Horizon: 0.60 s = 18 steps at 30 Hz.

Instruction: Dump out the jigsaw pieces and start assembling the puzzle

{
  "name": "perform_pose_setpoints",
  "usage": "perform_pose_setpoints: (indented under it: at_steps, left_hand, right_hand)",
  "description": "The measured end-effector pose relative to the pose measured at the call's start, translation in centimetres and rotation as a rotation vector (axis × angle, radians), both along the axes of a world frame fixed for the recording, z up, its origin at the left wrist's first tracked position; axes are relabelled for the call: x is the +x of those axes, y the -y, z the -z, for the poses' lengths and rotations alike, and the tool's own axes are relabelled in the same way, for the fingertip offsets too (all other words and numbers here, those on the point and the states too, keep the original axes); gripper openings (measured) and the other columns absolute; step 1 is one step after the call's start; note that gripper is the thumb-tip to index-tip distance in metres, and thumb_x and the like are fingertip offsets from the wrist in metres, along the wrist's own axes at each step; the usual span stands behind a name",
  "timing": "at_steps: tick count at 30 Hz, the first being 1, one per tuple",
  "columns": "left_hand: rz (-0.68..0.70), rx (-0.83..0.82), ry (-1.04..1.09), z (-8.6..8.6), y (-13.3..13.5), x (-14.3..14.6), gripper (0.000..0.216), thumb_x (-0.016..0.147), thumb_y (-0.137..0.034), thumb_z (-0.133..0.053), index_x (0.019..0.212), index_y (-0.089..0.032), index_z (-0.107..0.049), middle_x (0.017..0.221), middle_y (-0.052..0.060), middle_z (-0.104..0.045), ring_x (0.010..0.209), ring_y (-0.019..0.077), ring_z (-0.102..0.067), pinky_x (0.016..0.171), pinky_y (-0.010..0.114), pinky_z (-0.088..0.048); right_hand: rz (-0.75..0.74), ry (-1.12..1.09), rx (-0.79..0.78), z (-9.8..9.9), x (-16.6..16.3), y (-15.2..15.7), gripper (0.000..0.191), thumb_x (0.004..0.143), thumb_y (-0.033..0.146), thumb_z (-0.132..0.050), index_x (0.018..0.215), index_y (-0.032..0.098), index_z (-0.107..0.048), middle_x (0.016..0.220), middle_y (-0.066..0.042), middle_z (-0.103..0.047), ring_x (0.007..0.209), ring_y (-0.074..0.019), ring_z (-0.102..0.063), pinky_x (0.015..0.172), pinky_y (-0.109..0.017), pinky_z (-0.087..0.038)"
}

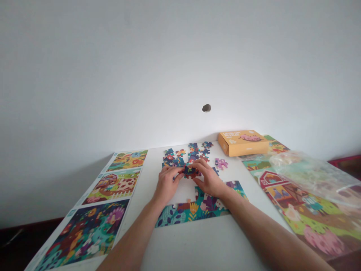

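Note:
Both of my hands meet over a small dark cluster of joined puzzle pieces on the white table. My left hand pinches its left side and my right hand pinches its right side, fingers curled. Just behind lies a pile of several loose colourful pieces. In front of my wrists lies a partly assembled strip of puzzle with leaves and flowers.
Three picture cards lie in a row along the table's left edge. An orange puzzle box stands at the back right. More picture sheets and a clear plastic bag cover the right side. A lone purple piece lies near the box.

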<state>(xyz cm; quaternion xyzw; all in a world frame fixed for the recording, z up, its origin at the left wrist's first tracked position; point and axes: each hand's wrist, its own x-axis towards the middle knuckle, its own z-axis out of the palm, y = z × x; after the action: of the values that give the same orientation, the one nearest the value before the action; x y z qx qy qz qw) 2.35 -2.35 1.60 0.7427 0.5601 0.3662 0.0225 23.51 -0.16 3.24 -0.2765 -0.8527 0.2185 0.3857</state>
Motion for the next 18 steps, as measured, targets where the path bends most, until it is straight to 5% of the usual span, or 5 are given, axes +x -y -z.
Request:
perform_pose_setpoints:
  at_steps: [18]
  left_hand:
    - [-0.021, 0.002, -0.003, -0.51, 0.33, 0.18, 0.016, 0.090, -0.028, -0.057, 0.098, -0.024, -0.070, 0.096, 0.003, -0.073, 0.095, 0.0225, -0.061, 0.086, 0.036, -0.047]
  right_hand:
    - [0.007, -0.058, 0.006, -0.34, -0.07, 0.00, 0.048, 0.082, 0.010, -0.055, 0.127, 0.025, -0.049, 0.122, -0.010, -0.052, 0.116, -0.0228, -0.051, 0.097, -0.039, -0.046]
